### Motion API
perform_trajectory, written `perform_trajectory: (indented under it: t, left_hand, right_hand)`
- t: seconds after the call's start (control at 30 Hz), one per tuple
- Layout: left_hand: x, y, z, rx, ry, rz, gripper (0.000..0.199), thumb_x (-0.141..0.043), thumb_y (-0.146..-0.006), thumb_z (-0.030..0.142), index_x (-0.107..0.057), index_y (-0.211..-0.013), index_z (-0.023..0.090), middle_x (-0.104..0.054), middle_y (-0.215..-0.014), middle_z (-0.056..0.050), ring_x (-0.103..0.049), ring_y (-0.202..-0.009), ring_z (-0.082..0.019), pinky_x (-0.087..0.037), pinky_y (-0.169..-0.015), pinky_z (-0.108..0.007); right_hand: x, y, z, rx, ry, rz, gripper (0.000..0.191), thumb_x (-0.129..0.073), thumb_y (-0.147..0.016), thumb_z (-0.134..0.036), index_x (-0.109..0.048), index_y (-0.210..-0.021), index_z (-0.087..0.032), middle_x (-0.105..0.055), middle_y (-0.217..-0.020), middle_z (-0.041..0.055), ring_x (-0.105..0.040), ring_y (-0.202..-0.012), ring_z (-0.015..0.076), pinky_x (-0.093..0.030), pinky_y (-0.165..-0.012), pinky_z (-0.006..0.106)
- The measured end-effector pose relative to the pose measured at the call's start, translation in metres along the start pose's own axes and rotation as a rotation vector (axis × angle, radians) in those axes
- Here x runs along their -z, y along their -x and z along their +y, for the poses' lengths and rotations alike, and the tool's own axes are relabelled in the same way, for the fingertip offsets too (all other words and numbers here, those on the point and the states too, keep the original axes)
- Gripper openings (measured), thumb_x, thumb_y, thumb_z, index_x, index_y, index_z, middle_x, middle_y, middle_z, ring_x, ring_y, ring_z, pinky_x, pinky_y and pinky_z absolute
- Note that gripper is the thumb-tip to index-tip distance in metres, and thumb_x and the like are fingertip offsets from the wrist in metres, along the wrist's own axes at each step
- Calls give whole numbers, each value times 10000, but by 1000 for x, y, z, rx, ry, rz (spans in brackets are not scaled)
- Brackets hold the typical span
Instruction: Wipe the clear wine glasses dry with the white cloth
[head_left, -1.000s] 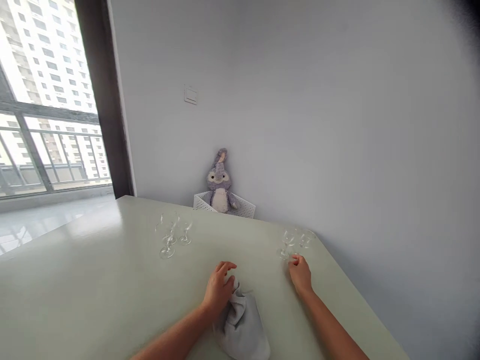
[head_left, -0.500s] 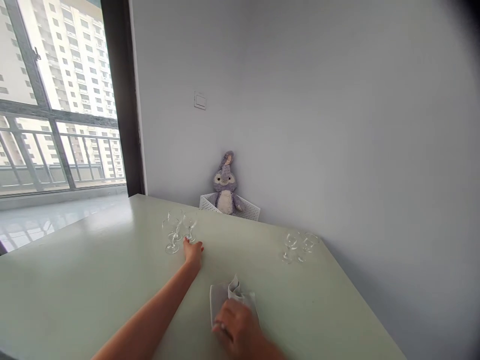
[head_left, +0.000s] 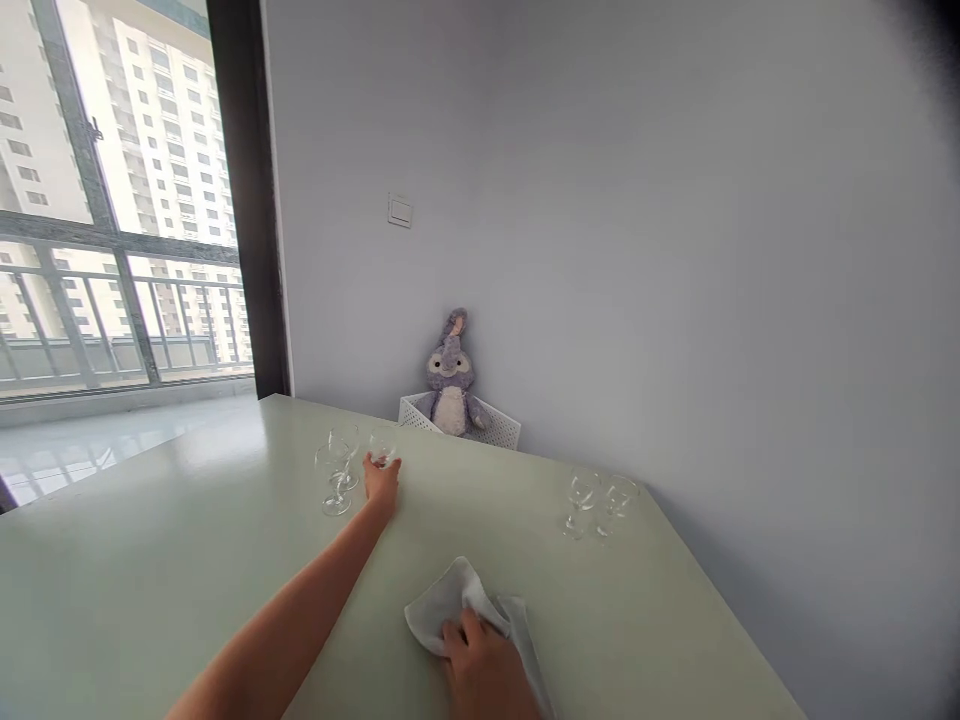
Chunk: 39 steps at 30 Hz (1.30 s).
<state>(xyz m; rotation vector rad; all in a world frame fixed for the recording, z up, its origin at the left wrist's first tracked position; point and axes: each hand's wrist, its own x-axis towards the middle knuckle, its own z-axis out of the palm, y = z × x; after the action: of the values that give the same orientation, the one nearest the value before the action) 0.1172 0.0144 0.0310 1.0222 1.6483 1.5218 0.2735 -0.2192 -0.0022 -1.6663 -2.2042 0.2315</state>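
Note:
My left hand (head_left: pixel 382 482) reaches across the table, its fingers closed round the lower part of a stemmed wine glass (head_left: pixel 382 443). The base of that glass is hidden behind the hand. Just left of it two more clear wine glasses (head_left: pixel 337 478) stand upright, close together. Nearer to me, my right hand (head_left: pixel 484 665) grips a light grey cloth (head_left: pixel 437 610). The cloth is bunched under the fingers, with one flap raised and another part trailing to the right.
Two or more wine glasses (head_left: pixel 582 492) stand near the right edge of the pale green table (head_left: pixel 300 570). A plush rabbit (head_left: pixel 450 385) sits in a white perforated basket (head_left: pixel 504 428) behind the far edge. Grey walls and a large window surround the corner.
My left hand has moved from beside the glass's base to closing round it. My right hand has shifted its hold on the cloth, which now lies more spread out with a flap lifted.

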Motion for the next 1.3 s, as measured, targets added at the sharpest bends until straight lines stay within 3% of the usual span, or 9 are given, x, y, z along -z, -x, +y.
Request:
perform_trajectory:
  t: [0.17,0.3,0.37,0.5,0.67,0.77,0.87,1.13,1.3]
  left_hand:
    - [1,43,7,-111,-53,-170,367,-583,-684,356,-494,-995,183,-587,-816,-32,-557,-664,-144,-448,-634,-290]
    - [14,96,5,-529,-287,-298,248,-567,-705,317,-534,-925,207,-604,-822,-31,-540,-868,-214,-397,-805,-367]
    - [20,114,0,-692,-405,-347,230,-490,-765,294,-514,-974,200,-610,-882,-49,-530,-909,-218,-396,-806,-365]
    - [25,132,-6,-774,-519,-539,317,-401,-827,259,-432,-1137,200,-630,-915,-59,-564,-835,-196,-419,-733,-325]
    - [25,138,1,-929,-625,-660,317,-377,-827,177,-439,-1137,195,-646,-847,-62,-582,-804,-201,-374,-806,-371]
    - [27,141,6,-994,-649,-715,337,-416,-767,118,-476,-1088,198,-640,-843,-68,-575,-802,-208,-378,-781,-368]
    - [29,143,10,-1110,-656,-860,358,-475,-699,95,-511,-1043,188,-627,-800,-65,-561,-767,-210,-394,-749,-366]
    - [38,142,27,-1274,-625,-780,450,-363,-825,95,-439,-1222,292,-593,-1076,-52,-507,-1035,-202,-81,-1036,-517]
    - [39,141,33,-983,-619,-987,349,-522,-786,387,-541,-1113,267,-642,-767,-23,-577,-716,-176,-316,-924,-430]
  right_hand:
    - [29,-13,25,-387,-880,304,231,-531,-726,-346,-489,-570,-181,-469,-538,-11,-459,-520,136,-371,-514,254]
    - [59,-15,38,-668,-1587,495,274,-620,-662,-434,-503,-627,-189,-451,-532,-41,-426,-488,109,-374,-469,227]
    - [69,-14,37,-677,-1694,580,249,-658,-639,-410,-540,-663,-192,-496,-585,-32,-461,-533,115,-390,-475,220]
    - [74,-11,23,-528,-1635,695,231,-610,-703,-435,-579,-760,-214,-501,-620,-24,-462,-558,120,-399,-484,221]
    - [67,-8,6,-187,-1234,331,314,-479,-802,-461,-575,-879,-173,-467,-600,-12,-447,-527,119,-374,-470,228]
    - [61,-6,8,-115,-1065,95,308,-513,-782,-442,-577,-895,-163,-513,-642,-12,-484,-573,124,-398,-519,233]
    - [54,-7,16,-96,-949,34,303,-595,-715,-453,-595,-719,-150,-546,-633,-12,-492,-621,128,-413,-585,242]
    - [51,-18,28,-440,-1772,110,392,-581,-724,-510,-601,-776,-122,-611,-567,29,-538,-422,115,-419,-401,221]
    - [78,-7,41,-207,-1455,-139,318,-655,-697,-391,-633,-762,-81,-649,-628,63,-610,-524,165,-481,-503,276]
